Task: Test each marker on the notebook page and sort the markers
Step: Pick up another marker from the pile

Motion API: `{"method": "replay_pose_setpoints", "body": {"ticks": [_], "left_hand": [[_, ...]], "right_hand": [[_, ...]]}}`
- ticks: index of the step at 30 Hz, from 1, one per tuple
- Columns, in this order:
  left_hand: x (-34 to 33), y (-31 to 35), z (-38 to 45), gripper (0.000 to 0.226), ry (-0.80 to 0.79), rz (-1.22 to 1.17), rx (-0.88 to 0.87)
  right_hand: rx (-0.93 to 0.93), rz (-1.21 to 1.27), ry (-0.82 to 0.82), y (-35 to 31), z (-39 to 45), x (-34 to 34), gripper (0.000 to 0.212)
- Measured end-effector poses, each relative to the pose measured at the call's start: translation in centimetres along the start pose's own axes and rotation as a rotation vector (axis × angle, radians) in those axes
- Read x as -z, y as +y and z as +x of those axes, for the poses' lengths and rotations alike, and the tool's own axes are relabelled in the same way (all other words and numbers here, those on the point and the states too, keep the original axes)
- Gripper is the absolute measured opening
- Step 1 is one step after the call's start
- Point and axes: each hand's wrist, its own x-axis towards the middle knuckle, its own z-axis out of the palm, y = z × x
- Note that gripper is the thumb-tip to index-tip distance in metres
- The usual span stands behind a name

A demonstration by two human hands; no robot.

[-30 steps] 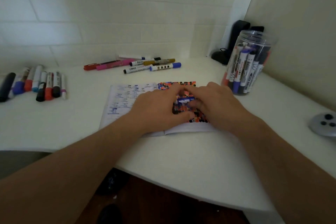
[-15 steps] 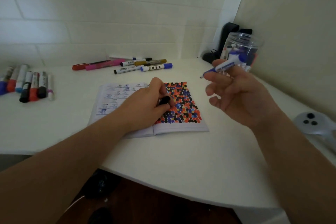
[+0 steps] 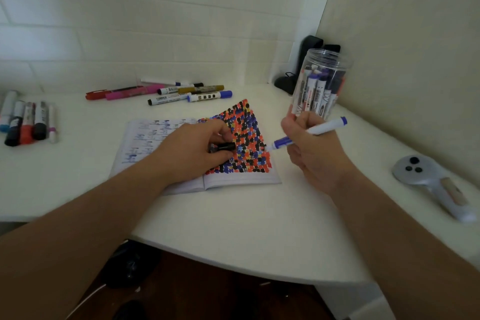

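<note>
One blue marker point(image 3: 309, 134) in right hand point(image 3: 311, 153), tip toward notebook point(image 3: 244, 138)

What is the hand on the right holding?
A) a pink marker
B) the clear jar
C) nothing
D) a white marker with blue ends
D: the right hand grips a white marker with blue ends, its tip pointing at the open notebook's page of coloured dots, while the clear plastic jar of markers stands behind it.
</note>
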Motion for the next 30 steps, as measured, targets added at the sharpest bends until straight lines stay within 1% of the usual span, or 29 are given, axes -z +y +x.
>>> {"method": "replay_pose_setpoints", "body": {"ticks": [1, 2, 4, 6, 8, 12, 14, 18, 24, 30], "left_hand": [[0.0, 0.0, 0.0, 0.022, 0.006, 0.016, -0.019], [-0.1, -0.1, 0.0, 0.022, 0.011, 0.039, -0.038], [-0.2, -0.2, 0.2, 0.02, 0.004, 0.093, -0.061], [-0.2, -0.3, 0.3, 0.019, -0.003, 0.163, -0.063], [-0.4, -0.4, 0.4, 0.02, -0.006, 0.219, -0.067], [-0.6, -0.5, 0.6, 0.022, -0.015, 0.263, -0.083], [-0.6, -0.6, 0.6, 0.022, -0.004, 0.269, -0.099], [-0.7, -0.7, 0.7, 0.023, 0.011, 0.25, -0.111], [-0.7, -0.6, 0.7, 0.022, 0.016, 0.256, -0.106], [-0.7, -0.7, 0.7, 0.022, 0.023, 0.258, -0.102]], "right_hand": [[-0.014, -0.026, -0.005, 0.3, 0.0, 0.1, 0.037], [-0.028, -0.048, -0.02, 0.3, -0.1, 0.1, 0.035], [-0.052, -0.061, -0.077, 0.3, -0.3, 0.2, 0.024], [-0.066, -0.128, -0.146, 0.3, -0.6, 0.3, 0.022], [-0.038, -0.211, -0.165, 0.5, -0.7, 0.4, 0.013], [0.033, -0.454, -0.059, 0.7, -0.5, 0.7, 0.023], [0.019, -0.534, -0.009, 0.9, -0.4, 0.5, 0.024], [0.015, -0.603, 0.017, 1.5, 0.0, 0.5, 0.021], [0.007, -0.652, 0.095, 1.8, 0.1, 0.3, 0.029], [0.035, -0.75, 0.084, 2.0, 0.0, 0.2, 0.03]]}}
